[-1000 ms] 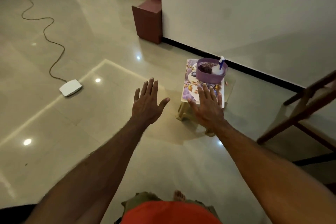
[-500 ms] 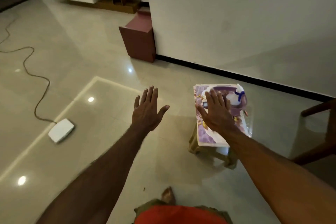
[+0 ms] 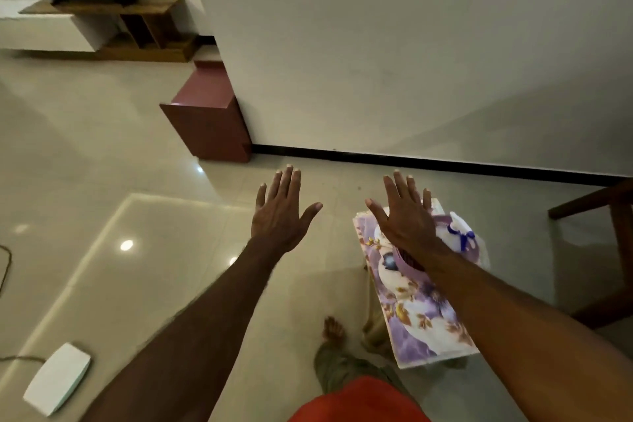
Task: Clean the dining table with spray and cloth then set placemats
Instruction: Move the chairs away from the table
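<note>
A stack of floral purple-and-white placemats (image 3: 423,312) lies on a small wooden stool near my right foot. On the mats stands a purple plastic basket (image 3: 476,250) holding a spray bottle with a blue-and-white head (image 3: 460,236); my right forearm covers most of the basket. My right hand (image 3: 406,216) is stretched out flat, fingers spread, in the air above the basket and mats, holding nothing. My left hand (image 3: 281,212) is also spread flat and empty, out over the bare floor to the left of the stool.
A maroon box cabinet (image 3: 209,120) stands against the wall corner ahead. A wooden chair frame (image 3: 613,216) is at the right edge. A white device (image 3: 56,377) with a cable lies on the floor at lower left. A wooden TV unit (image 3: 137,27) is far back.
I have walked closer to the stool, so the placemats and basket now lie nearer and lower right. Both hands stay spread and empty; the right one has shifted over the basket.
</note>
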